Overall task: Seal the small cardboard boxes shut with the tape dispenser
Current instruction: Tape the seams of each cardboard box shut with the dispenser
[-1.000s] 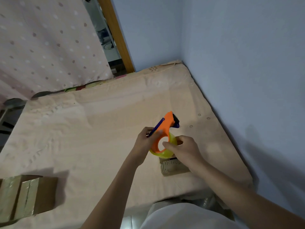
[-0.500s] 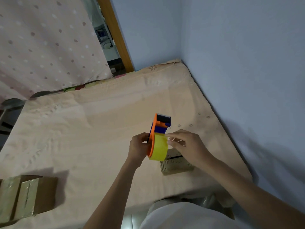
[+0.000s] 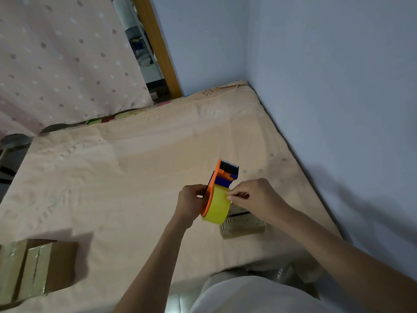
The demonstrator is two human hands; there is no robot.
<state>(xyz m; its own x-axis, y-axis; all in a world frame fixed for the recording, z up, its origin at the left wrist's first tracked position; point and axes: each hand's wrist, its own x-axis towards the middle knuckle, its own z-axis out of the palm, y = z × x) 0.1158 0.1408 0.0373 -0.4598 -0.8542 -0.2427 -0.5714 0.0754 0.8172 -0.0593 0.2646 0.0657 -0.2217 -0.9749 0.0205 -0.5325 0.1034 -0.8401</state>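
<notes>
The dispenser point(image 3: 220, 190) is held above a small box point(image 3: 242, 223) on the bed point(image 3: 126, 177); the left hand point(image 3: 190, 203) grips its side, the right hand point(image 3: 255, 196) pinches the tape. Two boxes point(image 3: 33, 267) sit at the bed's left edge. Blue walls point(image 3: 316, 64) meet at the corner.

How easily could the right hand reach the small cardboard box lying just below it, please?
Probably easily: the right hand hovers just above the small cardboard box with nothing between them, though its fingertips are pinching at the yellow tape roll and would have to let go.

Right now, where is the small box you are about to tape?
In the head view, the small cardboard box lies on the bed sheet right of centre, just below the right hand and the tape dispenser.
</notes>
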